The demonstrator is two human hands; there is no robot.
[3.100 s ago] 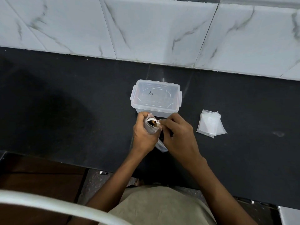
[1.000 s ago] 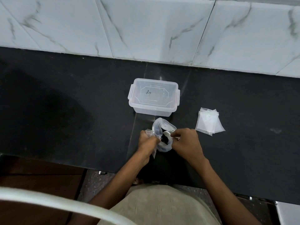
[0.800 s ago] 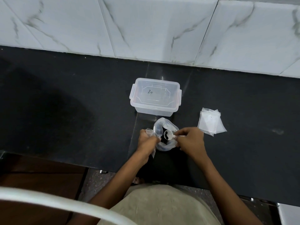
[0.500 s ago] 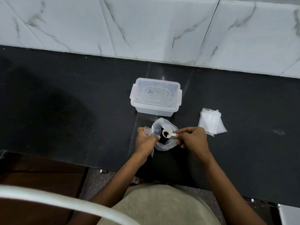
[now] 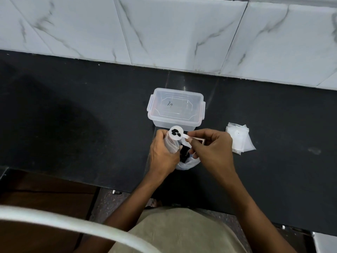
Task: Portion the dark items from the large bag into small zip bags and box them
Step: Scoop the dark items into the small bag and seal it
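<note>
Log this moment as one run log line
right hand: holds loaded scoop | left hand: holds small zip bag | box: lidded

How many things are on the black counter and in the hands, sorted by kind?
Clear box with lid: 1
White scoop with a few dark items in it, held in the right hand: 1
Large bag of dark items: 1
Small zip bag held in the left hand: 1
Pile of small zip bags: 1 (bags in it cannot be counted)
Total: 5
</note>
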